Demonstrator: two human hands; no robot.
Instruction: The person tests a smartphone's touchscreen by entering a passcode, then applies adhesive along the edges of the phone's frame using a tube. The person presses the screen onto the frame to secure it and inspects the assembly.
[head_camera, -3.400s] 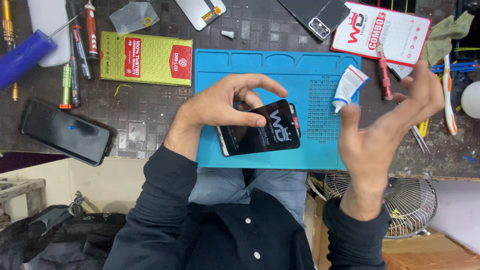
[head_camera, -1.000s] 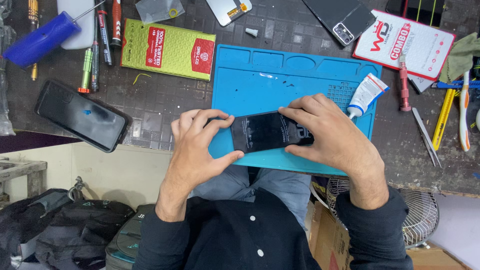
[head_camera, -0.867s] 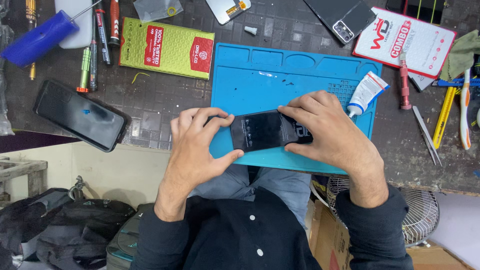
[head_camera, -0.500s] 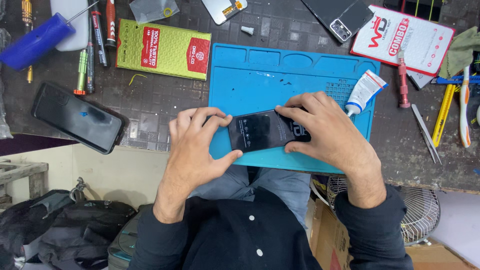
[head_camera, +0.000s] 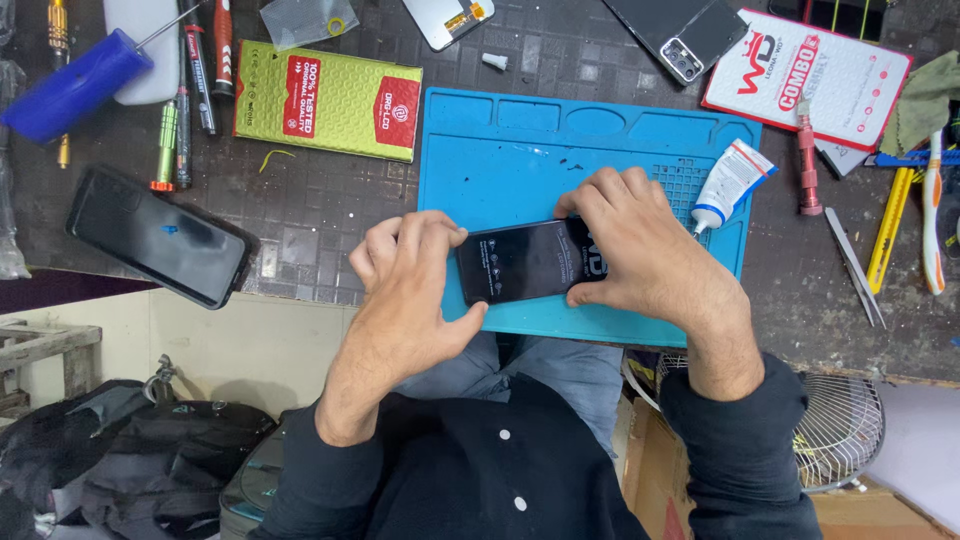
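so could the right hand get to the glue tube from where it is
Probably yes. The right hand rests on the dark phone, and the white glue tube lies just beyond it on the blue mat with nothing between. The hand would have to let go of the phone first.

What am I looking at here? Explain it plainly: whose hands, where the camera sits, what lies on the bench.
The single picture comes from a camera on a person's head, looking down. The left hand and right hand both grip a dark phone over a blue work mat. On the bench around it lie a white glue tube, a green padded packet, another black phone, tweezers and a blue-handled screwdriver.
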